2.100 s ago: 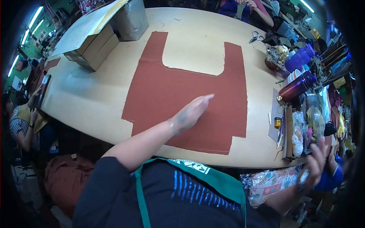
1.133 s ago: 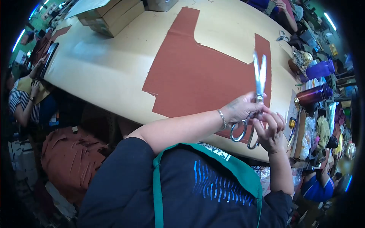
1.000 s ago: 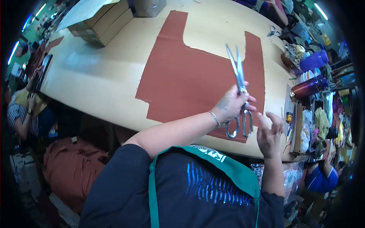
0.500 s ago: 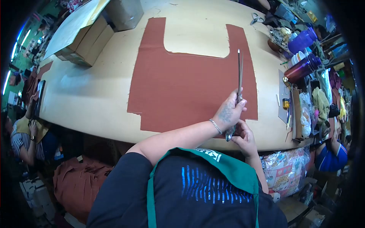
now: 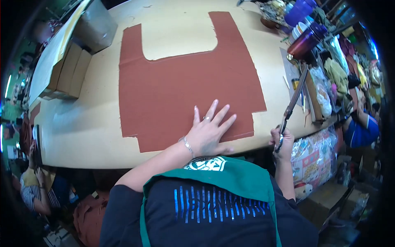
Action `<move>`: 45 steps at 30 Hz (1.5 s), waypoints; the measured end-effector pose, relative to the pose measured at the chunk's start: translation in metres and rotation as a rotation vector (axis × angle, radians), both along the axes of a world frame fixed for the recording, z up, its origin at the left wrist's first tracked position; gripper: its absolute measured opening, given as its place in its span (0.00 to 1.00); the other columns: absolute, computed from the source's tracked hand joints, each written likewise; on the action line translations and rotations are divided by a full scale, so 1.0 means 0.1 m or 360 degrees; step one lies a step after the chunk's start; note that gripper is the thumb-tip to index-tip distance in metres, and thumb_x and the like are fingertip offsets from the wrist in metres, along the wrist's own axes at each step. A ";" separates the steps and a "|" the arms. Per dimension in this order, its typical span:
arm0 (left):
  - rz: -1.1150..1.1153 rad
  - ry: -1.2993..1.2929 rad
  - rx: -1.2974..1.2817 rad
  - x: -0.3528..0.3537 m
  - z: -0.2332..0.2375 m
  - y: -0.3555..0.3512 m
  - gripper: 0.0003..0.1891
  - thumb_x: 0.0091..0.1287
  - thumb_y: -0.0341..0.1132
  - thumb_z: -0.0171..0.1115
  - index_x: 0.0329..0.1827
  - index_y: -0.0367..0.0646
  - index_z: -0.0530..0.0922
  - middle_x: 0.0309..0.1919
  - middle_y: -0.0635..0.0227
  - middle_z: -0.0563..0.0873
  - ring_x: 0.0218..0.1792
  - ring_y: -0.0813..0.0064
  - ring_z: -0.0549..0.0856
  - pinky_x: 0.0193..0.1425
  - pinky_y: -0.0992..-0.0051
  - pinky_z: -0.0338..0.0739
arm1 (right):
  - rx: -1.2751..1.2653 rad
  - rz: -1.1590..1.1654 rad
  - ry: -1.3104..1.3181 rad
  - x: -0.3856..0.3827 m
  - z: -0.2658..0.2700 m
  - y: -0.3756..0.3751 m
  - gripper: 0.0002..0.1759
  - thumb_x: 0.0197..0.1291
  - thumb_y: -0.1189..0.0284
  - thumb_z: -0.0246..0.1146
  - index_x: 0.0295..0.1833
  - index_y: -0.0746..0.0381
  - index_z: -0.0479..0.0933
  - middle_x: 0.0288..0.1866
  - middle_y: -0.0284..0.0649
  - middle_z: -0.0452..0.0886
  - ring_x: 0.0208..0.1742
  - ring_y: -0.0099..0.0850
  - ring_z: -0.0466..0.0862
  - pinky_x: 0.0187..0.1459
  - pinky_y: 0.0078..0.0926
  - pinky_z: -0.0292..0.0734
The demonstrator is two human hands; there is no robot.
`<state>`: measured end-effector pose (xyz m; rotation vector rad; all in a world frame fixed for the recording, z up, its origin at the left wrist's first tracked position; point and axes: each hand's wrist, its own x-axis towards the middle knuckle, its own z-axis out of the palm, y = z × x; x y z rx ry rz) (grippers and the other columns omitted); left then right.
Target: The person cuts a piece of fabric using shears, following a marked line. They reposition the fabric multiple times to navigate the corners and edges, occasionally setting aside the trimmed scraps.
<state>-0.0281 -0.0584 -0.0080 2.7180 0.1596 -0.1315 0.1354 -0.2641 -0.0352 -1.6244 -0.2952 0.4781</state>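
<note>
A reddish-brown piece of fabric [image 5: 185, 86] lies flat on the pale table, with a wide U-shaped cutout along its far side and notched near corners. My left hand [image 5: 209, 133] rests on its near part with the fingers spread, a ring and a bracelet showing. To the right, off the fabric, my right hand [image 5: 283, 142] is closed round the handles of large scissors [image 5: 293, 103]. Their long blades point up and away, and they look closed.
Cardboard boxes [image 5: 74, 72] stand on the table [image 5: 94, 123] at the left. Along the right edge are a dark bottle [image 5: 306, 41], a purple container [image 5: 299, 13] and a tray of bagged items [image 5: 323, 90]. A person [image 5: 35, 189] sits at the far left, another [image 5: 362, 127] at the right.
My left hand has let go of the scissors and now lies spread on the fabric. The scissors have moved right in my right hand. The view has turned, and the fabric appears tilted differently.
</note>
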 end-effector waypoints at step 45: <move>0.0431 -0.0523 0.0322 -0.99 -0.11 1.65 0.31 0.50 0.60 0.62 0.56 0.56 0.73 0.62 0.62 0.65 0.66 0.54 0.58 0.62 0.45 0.54 | -0.0013 0.0548 0.0143 -0.25 -0.07 -0.20 0.38 0.49 0.37 0.55 0.37 0.67 0.67 0.20 0.32 0.68 0.20 0.20 0.70 0.23 0.16 0.65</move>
